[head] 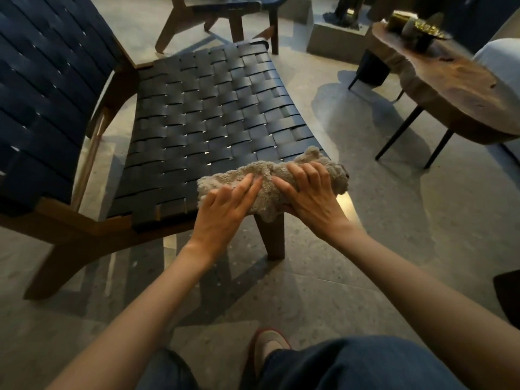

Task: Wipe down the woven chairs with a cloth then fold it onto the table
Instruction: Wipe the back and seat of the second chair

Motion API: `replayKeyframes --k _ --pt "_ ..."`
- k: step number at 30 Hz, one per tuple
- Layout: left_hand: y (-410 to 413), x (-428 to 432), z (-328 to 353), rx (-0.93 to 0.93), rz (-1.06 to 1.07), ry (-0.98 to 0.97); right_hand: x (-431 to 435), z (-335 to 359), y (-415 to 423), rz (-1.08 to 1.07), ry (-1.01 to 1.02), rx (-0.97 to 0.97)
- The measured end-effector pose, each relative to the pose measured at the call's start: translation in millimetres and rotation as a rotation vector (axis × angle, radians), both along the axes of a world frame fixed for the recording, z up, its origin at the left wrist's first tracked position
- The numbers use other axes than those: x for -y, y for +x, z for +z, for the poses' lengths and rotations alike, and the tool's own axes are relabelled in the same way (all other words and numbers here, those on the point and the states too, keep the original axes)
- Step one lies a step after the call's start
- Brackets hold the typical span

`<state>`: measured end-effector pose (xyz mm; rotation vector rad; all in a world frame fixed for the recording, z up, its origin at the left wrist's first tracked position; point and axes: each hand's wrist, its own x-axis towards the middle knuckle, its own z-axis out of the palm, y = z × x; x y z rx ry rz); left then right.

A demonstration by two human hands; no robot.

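A low chair with a dark woven strap seat (202, 114) and wooden frame stands in front of me. A bunched beige terry cloth (334, 171) lies on the seat's front right corner, over the leg. My left hand (225, 212) rests on the cloth's left part with straight fingers pressing down. My right hand (306, 192) lies over the cloth's right part, its fingers spread on top and its thumb tucked under the cloth's hanging edge. The wooden slab table (455, 88) stands to the right.
A second woven chair (225, 12) stands behind. On the table's far end sit a gold and dark ornament (416, 29). Grey stone blocks (334, 38) lie at the back. My jeans and one shoe (267, 344) show at the bottom on the stone floor.
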<state>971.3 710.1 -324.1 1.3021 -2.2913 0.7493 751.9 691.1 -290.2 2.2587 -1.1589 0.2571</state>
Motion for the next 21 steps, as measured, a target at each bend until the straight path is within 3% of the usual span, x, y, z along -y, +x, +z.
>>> replayKeyframes --k 8,14,21 --pt "84 -28 -24 -0.121 0.143 0.084 -8 -5 91 0.036 0.106 -0.197" --pt "155 -45 -34 -0.207 0.226 0.185 1 -5 175 0.238 0.380 -0.208" --pt "166 -51 -34 -0.234 0.325 0.282 2 -12 206 0.256 0.400 -0.130"
